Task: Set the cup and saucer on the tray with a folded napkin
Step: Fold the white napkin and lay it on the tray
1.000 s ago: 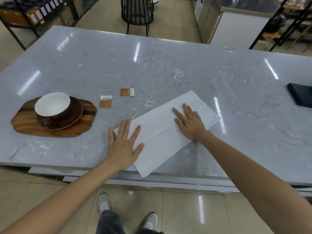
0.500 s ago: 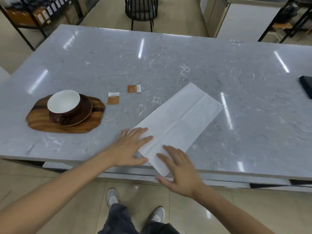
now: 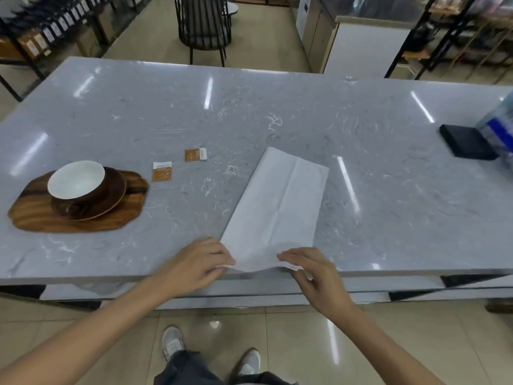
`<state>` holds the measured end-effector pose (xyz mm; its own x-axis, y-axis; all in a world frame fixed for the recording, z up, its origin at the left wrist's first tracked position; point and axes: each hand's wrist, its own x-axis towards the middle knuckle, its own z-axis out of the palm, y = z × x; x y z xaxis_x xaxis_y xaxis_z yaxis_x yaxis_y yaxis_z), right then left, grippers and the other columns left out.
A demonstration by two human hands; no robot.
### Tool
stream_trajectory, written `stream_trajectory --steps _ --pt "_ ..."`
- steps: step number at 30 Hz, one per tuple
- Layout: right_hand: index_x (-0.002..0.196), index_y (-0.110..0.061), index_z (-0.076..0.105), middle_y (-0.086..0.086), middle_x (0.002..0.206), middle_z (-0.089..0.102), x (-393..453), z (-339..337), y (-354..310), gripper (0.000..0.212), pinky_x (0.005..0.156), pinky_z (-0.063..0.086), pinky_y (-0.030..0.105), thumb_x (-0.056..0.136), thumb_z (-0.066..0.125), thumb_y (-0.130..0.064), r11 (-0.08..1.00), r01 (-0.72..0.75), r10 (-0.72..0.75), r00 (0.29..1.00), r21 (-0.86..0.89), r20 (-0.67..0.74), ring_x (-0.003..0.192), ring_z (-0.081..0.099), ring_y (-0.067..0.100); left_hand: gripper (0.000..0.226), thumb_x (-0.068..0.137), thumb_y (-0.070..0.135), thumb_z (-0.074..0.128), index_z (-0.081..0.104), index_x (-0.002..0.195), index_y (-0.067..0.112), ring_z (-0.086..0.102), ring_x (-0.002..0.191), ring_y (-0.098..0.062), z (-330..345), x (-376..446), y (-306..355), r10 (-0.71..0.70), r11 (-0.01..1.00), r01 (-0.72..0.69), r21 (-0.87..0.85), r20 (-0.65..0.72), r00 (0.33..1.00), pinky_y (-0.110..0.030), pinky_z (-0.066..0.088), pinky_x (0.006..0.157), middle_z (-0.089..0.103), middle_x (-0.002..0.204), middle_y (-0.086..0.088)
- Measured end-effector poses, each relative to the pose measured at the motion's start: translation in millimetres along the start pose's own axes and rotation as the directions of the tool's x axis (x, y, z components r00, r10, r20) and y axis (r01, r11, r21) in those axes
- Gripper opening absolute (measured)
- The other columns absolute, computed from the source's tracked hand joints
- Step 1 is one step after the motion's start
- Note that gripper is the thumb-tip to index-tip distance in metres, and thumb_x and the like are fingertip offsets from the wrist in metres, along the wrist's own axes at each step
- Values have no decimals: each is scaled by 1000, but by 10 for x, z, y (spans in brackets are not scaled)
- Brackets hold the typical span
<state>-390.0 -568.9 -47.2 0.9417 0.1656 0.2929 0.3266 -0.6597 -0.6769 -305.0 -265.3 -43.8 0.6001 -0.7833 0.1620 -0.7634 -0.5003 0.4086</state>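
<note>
A long white napkin [image 3: 280,204] lies folded on the grey marble table [image 3: 249,112], reaching from the middle to the near edge. My left hand [image 3: 198,263] pinches its near left corner. My right hand [image 3: 311,269] pinches its near right corner, and the near edge is lifted a little off the table. At the far left a wooden tray [image 3: 39,218] carries a brown saucer [image 3: 116,190] with a brown cup [image 3: 76,183], white inside, resting on it.
Two small orange sachets [image 3: 161,171] [image 3: 195,155] lie between tray and napkin. A black flat box [image 3: 466,141] and a clear blue-labelled package [image 3: 498,126] sit at the right edge. A black chair [image 3: 204,23] stands beyond the table.
Both hands have left the napkin's top and come back to its near edge, taking a corner each. The napkin has turned to lie more lengthwise away from me.
</note>
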Motion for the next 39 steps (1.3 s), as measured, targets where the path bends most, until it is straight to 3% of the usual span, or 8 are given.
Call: stream_trajectory --steps 5,8,14,18,22,30,34,39 --pt "114 -22 79 -11 110 75 -119 -334 -85 37 89 56 28 87 77 4 997 -39 46 991 62 -126 109 68 10 15 89 27 65 78 97 28 68 87 0 -134 -23 347 -234 932 172 -320 -167 958 -22 55 80 73 91 18" --pt "107 -24 81 -17 105 76 -124 -526 -177 24 85 55 22 90 77 -8 984 -71 102 976 163 -192 103 71 10 8 84 28 70 75 89 33 71 84 -4 -366 56 504 -295 879 157 -450 -254 921 -12 51 79 74 87 18" --pt "100 -27 80 -8 95 77 -12 -740 -282 13 78 55 25 95 70 -20 945 -148 212 956 291 -202 91 72 18 4 91 31 73 77 89 30 69 77 -8 -610 374 490 -319 840 121 -530 -301 898 -15 51 72 73 83 9" --pt "96 -32 79 -3 96 79 265 -811 -132 10 77 61 39 95 71 -26 853 -294 400 898 431 -180 90 75 19 9 82 37 75 77 91 36 74 81 -13 -624 748 232 -507 681 188 -707 -271 818 -21 59 73 78 89 6" --pt "99 -29 79 -3 95 80 691 -855 111 9 72 61 30 95 71 -28 801 -316 474 854 508 -216 89 75 17 8 84 33 76 78 92 32 77 88 -14 -582 1212 -127 -545 569 161 -807 -224 808 -21 60 75 81 95 4" --pt "97 -23 77 -12 82 78 1382 -623 848 12 63 59 24 98 67 -31 692 -536 680 709 485 -187 80 73 12 14 95 18 70 75 97 5 74 88 -24 -192 2048 -825 -656 498 347 -795 -84 750 -38 56 84 79 95 -13" --pt "101 -13 75 3 90 78 1553 -436 1152 16 83 61 46 99 66 -26 627 -661 764 624 412 -163 86 74 23 14 94 10 69 74 102 0 74 94 -33 36 2231 -1061 -704 454 437 -776 -12 710 -35 54 84 77 97 -18" --pt "100 -23 72 -6 89 76 1593 -329 1282 10 81 57 34 97 66 -30 633 -724 774 594 274 -219 84 70 9 12 91 16 74 77 98 7 75 88 -27 193 2280 -1238 -735 479 515 -711 -5 678 -39 58 86 78 91 -9"
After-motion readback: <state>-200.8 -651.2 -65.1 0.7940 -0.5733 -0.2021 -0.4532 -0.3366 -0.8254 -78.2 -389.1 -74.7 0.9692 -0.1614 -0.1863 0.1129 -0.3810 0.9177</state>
